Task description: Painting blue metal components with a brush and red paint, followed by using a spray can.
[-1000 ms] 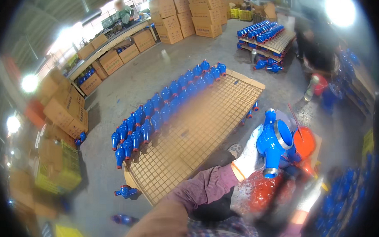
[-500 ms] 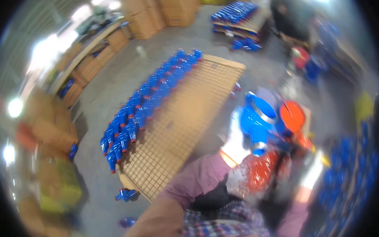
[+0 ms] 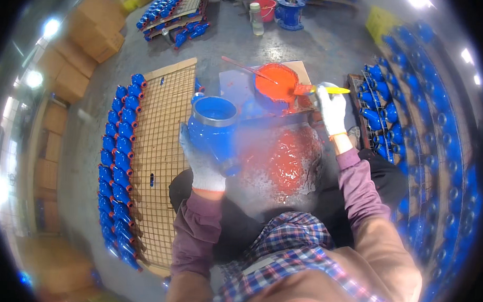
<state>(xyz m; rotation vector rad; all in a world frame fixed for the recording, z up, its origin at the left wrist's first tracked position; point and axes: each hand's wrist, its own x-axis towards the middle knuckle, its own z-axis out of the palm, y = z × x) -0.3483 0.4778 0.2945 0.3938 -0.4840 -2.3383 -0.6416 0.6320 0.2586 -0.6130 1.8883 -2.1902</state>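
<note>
The gloved left hand is gripping the blue cast-metal valve body, open end up; the right hand is holding a yellow-handled brush over the bowl of orange-red paint, off to the valve's right.

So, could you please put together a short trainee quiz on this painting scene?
1. True or false: the left hand holds a blue valve body.
2. What does the right hand hold?
A. a spray can
B. a brush with a yellow handle
C. a wrench
3. Fill in: the brush tip sits at the bowl of ____ paint.

Key:
1. True. The gloved left hand grips the valve body from below.
2. B. The brush reaches toward the bowl.
3. Orange-red. The same colour is spilled on the sheet in front of the person.
</note>
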